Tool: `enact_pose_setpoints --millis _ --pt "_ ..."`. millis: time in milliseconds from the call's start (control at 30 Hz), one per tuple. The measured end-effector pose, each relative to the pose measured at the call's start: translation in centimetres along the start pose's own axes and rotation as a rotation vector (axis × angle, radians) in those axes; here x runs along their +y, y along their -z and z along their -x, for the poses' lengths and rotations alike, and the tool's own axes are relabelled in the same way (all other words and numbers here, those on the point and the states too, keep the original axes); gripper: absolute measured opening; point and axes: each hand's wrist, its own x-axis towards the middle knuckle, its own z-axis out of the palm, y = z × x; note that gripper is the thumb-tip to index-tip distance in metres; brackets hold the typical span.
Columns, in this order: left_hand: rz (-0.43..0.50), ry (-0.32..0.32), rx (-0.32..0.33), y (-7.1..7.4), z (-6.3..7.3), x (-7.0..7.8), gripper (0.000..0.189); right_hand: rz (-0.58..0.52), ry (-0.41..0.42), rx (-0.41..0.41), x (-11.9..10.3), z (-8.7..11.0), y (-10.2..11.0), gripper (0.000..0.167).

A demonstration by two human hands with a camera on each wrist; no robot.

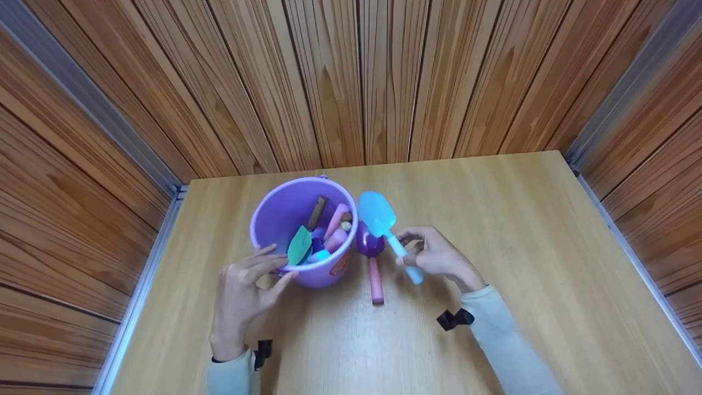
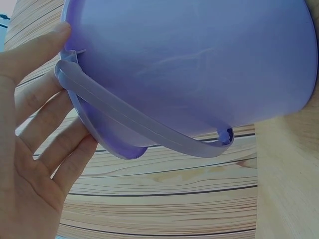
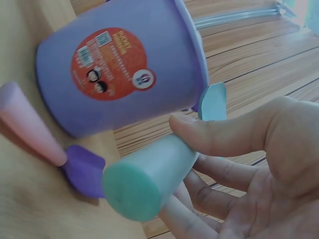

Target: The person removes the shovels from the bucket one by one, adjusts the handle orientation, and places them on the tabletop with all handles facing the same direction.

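Observation:
A purple bucket (image 1: 315,278) stands on the table, its label facing my right side. My left hand (image 1: 244,291) grips the near left rim, thumb outside and fingers over the edge. In the left wrist view the bucket's handle (image 2: 144,122) hangs down beside those fingers. Beside the bucket, my right hand (image 1: 439,255) pinches a light blue toy shovel (image 1: 377,211) by its handle, blade pointing up and away. Below that blade lies a purple toy shovel with a pink handle (image 1: 375,282). The right wrist view shows the blue shovel's rounded handle end (image 3: 132,191) up close.
Inside the bucket lie several toys, among them a green blade (image 1: 299,246), a brown handle (image 1: 317,213) and a pink handle (image 1: 335,219). A wood-panelled wall (image 1: 378,82) rises behind the table (image 1: 493,208), with panelled sides left and right.

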Motion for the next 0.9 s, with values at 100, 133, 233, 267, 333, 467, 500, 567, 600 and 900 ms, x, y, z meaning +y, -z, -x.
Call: enact_pose_setpoints --millis 100,133,233,267,333,467,500,567,600,900 --pt "0.002 0.000 0.003 0.1 0.1 0.0 0.030 -0.023 -0.025 0.011 0.8 0.0 -0.2 0.036" --pt "0.002 0.005 0.002 0.1 0.1 0.0 0.030 -0.030 -0.029 0.019 1.0 0.0 -0.3 0.037" --pt "0.003 0.029 -0.007 0.1 0.0 0.0 0.030 -0.055 -0.056 0.051 1.8 -0.1 -0.6 0.041" --pt "0.002 0.036 -0.011 0.1 0.0 0.0 0.030 -0.067 -0.066 0.061 2.1 -0.2 -0.7 0.043" --pt "-0.003 0.046 -0.016 0.1 0.0 0.0 0.030 -0.078 -0.090 0.075 2.6 -0.2 -0.8 0.046" --pt "-0.017 0.014 -0.006 -0.1 0.1 -0.2 0.031 -0.119 -0.127 0.090 3.5 -0.2 -1.3 0.051" --pt "-0.022 0.003 -0.001 -0.1 0.1 -0.2 0.032 -0.135 -0.130 0.094 3.7 -0.2 -1.4 0.051" --pt "-0.033 -0.017 0.006 -0.1 0.0 -0.3 0.033 -0.171 -0.131 0.101 4.1 -0.3 -1.7 0.050" --pt "-0.043 -0.024 0.009 -0.1 0.0 -0.3 0.034 -0.182 -0.128 0.104 4.3 -0.4 -1.8 0.050" --pt "-0.099 -0.046 0.029 -0.1 0.1 -0.8 0.036 -0.212 -0.132 0.109 5.4 -1.2 -2.0 0.051"
